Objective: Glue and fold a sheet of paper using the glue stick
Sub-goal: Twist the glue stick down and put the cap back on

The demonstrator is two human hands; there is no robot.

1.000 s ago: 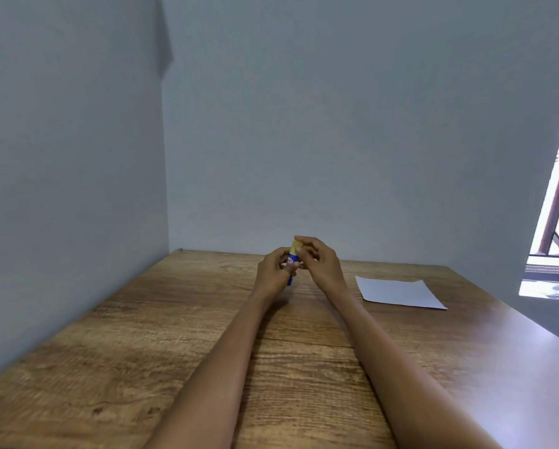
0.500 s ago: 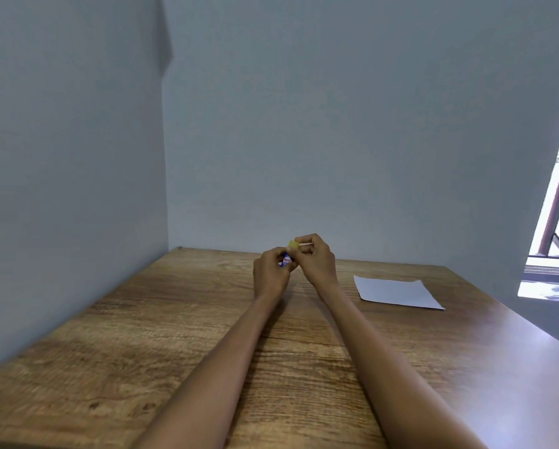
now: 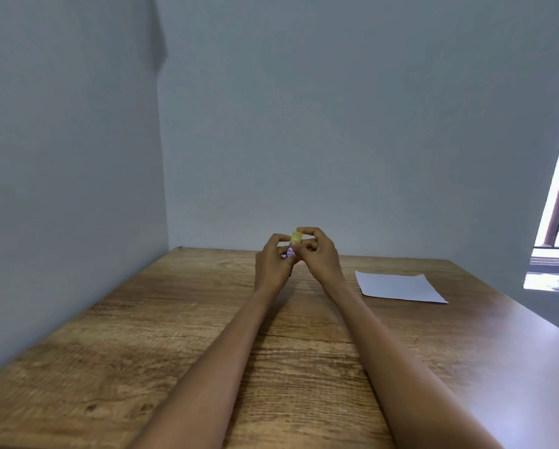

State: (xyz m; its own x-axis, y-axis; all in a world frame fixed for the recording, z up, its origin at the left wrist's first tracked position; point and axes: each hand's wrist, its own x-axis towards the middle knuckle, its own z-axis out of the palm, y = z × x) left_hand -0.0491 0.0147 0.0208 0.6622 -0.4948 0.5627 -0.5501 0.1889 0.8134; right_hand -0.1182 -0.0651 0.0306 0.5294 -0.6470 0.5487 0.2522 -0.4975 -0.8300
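Two bare forearms, no sleeves, left hand (image 3: 273,262), right hand (image 3: 320,254), unadorned

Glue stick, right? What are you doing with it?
A person holds a glue stick over a wooden table. The left hand grips the tube, and the right hand pinches its yellow cap, likely to get it open. A sheet of paper lies flat on the table to the right, untouched and not yet folded.
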